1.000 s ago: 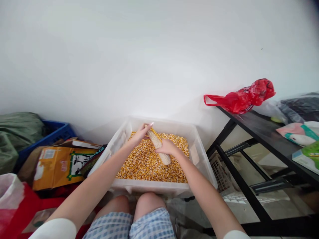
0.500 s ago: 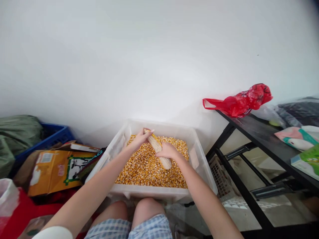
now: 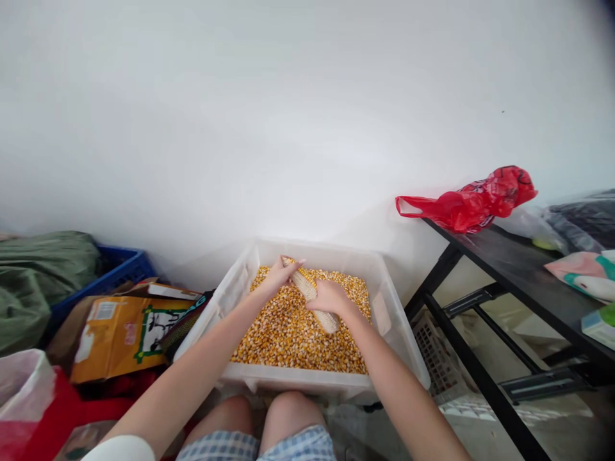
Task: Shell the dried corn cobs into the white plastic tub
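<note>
Between my hands is a corn cob (image 3: 305, 286), mostly stripped to pale cob, with some yellow kernels left along its upper far side. My left hand (image 3: 281, 274) is closed around the far end, its thumb lying on top. My right hand (image 3: 331, 298) grips the cob lower down, fingers wrapped round it, and the bare near end sticks out below. The cob is held slanted just over loose corn kernels (image 3: 293, 339), which fill much of a translucent white plastic tub (image 3: 298, 376). The undersides of both hands are hidden.
A black table frame (image 3: 480, 378) stands right, with a red plastic bag (image 3: 466, 208) on its top. Left are a yellow cardboard box (image 3: 120, 336), a blue crate (image 3: 125, 267) under green cloth (image 3: 52, 275), and a red-and-white bag (image 3: 43, 410). A white wall rises behind the tub.
The whole view has shifted slightly, so everything sits a little lower and further right. Both hands keep their hold on the corn cob, with little visible change in grip.
</note>
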Demonstrator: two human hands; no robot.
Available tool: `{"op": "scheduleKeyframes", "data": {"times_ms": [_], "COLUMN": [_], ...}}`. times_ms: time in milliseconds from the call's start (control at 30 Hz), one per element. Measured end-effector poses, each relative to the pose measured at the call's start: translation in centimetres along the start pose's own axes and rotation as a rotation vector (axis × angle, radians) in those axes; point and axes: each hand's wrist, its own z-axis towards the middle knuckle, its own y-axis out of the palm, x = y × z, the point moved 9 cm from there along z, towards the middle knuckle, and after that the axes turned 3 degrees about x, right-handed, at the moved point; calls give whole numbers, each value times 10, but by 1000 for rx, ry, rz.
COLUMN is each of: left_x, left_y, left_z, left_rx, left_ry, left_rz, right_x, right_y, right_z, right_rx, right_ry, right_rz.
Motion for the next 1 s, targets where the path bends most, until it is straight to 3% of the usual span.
{"op": "scheduleKeyframes", "data": {"times_ms": [133, 300, 500, 733, 933, 1000], "left_x": [-10, 1, 4, 9, 4, 2], "left_y": [5, 13, 12, 22, 17, 20], "left_z": [3, -7, -10, -14, -13, -12], "left_rx": [-124, -251, -31, -223, -96, -131], "left_ry": [-45, -28, 70, 52, 66, 53], "left_rz": [9, -34, -20, -57, -11, -14], "right_x": [0, 3, 1, 0, 0, 1], "right_y": [6, 6, 4, 9, 5, 8], "right_z": [-2, -3, -2, -3, -3, -3], "right_rx": [-56, -82, 19, -39, 35, 22], "right_ry": [6, 1, 44, 8, 57, 67], "right_rz": [11, 30, -24, 121, 6, 6]}}
